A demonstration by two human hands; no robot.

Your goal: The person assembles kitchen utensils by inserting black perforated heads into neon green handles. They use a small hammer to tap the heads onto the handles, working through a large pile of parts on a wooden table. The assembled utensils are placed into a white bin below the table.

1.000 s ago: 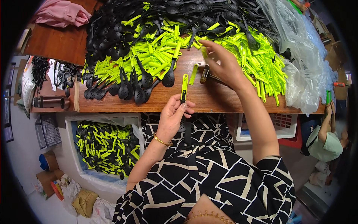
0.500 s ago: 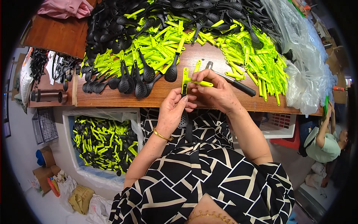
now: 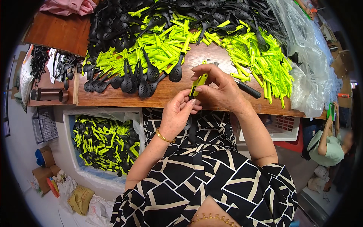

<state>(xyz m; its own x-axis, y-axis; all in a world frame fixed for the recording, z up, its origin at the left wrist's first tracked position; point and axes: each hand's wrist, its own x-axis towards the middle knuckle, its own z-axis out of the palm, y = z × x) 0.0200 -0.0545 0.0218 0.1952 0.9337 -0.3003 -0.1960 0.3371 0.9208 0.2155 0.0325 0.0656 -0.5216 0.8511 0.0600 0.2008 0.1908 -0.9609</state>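
Note:
My left hand (image 3: 177, 113) is closed on a black slotted spoon (image 3: 187, 124), its perforated head hanging below the fingers over my lap. Bright green handle parts (image 3: 201, 82) stand upright at the spoon's upper end. On them my right hand (image 3: 225, 90) is closed, thumb and fingers pinching a green handle piece against the spoon's handle. The fingers hide where the parts meet. Beside my right hand lies a tool with a black handle (image 3: 247, 90), partly covered by that hand. Several assembled slotted spoons (image 3: 143, 89) with green handles lie to the left.
Loose green handle pieces (image 3: 264, 68) pile up at right and centre. Black spoon heads (image 3: 113, 22) heap at the back. Below the table's left edge stands a lined box (image 3: 69, 132) of green-and-black utensils. Clear plastic sheeting (image 3: 306, 75) drapes at right; a brown flask (image 3: 49, 94) lies left.
The green piece in my right hand has swung from sideways to upright, in line with the spoon's handle. My right hand has moved closer to my left.

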